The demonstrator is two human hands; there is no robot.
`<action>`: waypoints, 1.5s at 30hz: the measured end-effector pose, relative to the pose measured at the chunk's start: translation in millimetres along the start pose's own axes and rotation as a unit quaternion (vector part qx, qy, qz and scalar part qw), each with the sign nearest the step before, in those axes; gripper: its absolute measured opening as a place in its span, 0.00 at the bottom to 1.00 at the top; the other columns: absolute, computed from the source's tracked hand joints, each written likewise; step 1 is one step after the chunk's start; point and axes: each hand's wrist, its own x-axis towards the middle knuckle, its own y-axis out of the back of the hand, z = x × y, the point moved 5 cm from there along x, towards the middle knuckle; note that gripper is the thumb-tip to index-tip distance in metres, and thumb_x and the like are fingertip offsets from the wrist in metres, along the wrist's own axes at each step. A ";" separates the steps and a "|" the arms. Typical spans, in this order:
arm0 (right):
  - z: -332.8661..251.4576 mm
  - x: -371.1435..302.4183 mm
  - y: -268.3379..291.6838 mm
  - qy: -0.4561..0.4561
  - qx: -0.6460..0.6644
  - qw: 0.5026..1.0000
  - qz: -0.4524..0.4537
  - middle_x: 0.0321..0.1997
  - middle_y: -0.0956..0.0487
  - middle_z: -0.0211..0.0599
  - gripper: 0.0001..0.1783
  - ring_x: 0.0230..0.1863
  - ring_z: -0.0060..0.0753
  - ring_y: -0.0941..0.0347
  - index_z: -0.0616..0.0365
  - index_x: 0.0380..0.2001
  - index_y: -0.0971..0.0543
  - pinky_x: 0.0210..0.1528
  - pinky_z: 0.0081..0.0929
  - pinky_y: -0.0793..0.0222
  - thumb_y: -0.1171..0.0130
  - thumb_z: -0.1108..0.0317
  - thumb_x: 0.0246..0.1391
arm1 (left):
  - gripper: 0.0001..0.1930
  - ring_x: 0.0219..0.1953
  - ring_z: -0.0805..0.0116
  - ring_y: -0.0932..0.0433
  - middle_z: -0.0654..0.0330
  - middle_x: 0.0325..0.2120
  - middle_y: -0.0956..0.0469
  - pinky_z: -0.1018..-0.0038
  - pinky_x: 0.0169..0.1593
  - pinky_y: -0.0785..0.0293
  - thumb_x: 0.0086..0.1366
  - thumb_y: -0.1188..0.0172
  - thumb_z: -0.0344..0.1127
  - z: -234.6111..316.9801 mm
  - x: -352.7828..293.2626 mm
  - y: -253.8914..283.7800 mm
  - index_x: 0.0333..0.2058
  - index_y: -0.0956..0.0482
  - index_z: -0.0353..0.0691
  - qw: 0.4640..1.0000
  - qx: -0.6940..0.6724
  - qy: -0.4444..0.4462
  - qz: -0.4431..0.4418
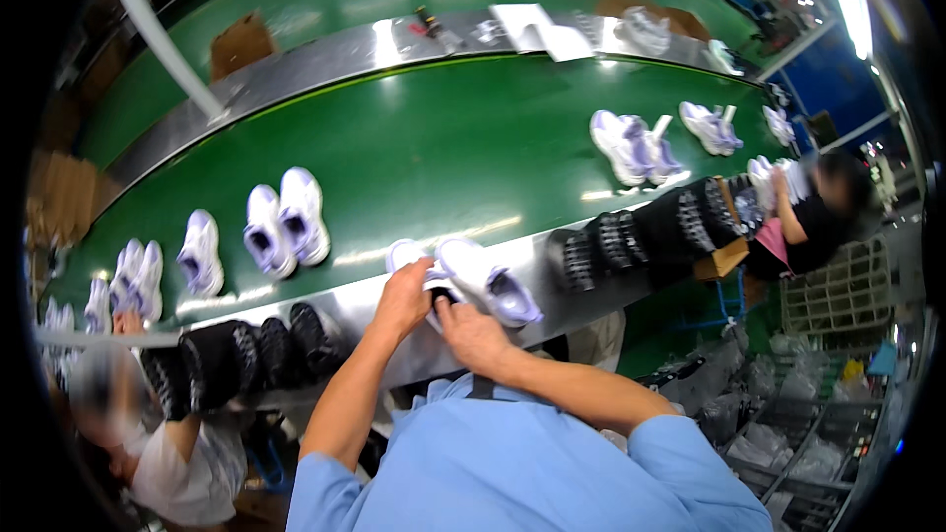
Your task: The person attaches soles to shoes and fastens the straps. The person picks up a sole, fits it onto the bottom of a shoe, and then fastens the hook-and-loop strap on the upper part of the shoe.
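A glossy green conveyor belt runs across the workshop, bordered by a smooth steel ledge on the near side and another metal ledge beyond, where white paper sheets lie. A cardboard box stands past the far ledge; a fluorescent tube glows at upper right, and a rack at lower right carries clear plastic bags. Over the near edge, the left hand grasps a white-and-lavender sneaker near its dark opening; the right hand has its fingers at that opening, though I cannot tell how firmly they grip. Its rounded-toed mate lies just beside, its padded collar lavender. A similar pair rests leftward on the belt, thick-soled and pale. Co-workers sit at either side, the right one in black.
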 end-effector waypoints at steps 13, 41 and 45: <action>30.6 -6.2 -25.0 -0.170 0.211 0.956 0.111 0.52 0.21 0.61 0.30 0.47 0.57 0.19 0.69 0.58 0.29 0.46 0.46 0.23 0.31 0.65 0.57 | 0.49 0.48 0.36 0.17 0.39 0.42 0.17 0.51 0.53 0.22 0.56 0.30 0.32 -18.8 -68.1 1.9 0.75 0.45 0.46 0.976 -0.065 0.207 0.007; 35.6 53.6 -24.6 -0.144 0.272 0.939 0.156 0.35 0.17 0.54 0.14 0.35 0.60 0.18 0.63 0.43 0.22 0.39 0.50 0.24 0.37 0.64 0.61 | 0.32 0.49 0.43 0.21 0.46 0.43 0.21 0.52 0.54 0.25 0.58 0.40 0.26 -46.5 -90.1 -24.1 0.63 0.22 0.55 0.946 -0.024 0.294 0.139; 44.9 49.2 -29.8 -0.161 0.416 0.890 0.089 0.41 0.16 0.53 0.15 0.41 0.55 0.20 0.59 0.50 0.19 0.45 0.43 0.24 0.41 0.70 0.61 | 0.31 0.49 0.44 0.22 0.46 0.41 0.22 0.53 0.54 0.24 0.58 0.41 0.25 -44.9 -98.5 -17.9 0.61 0.19 0.54 0.941 -0.007 0.312 0.127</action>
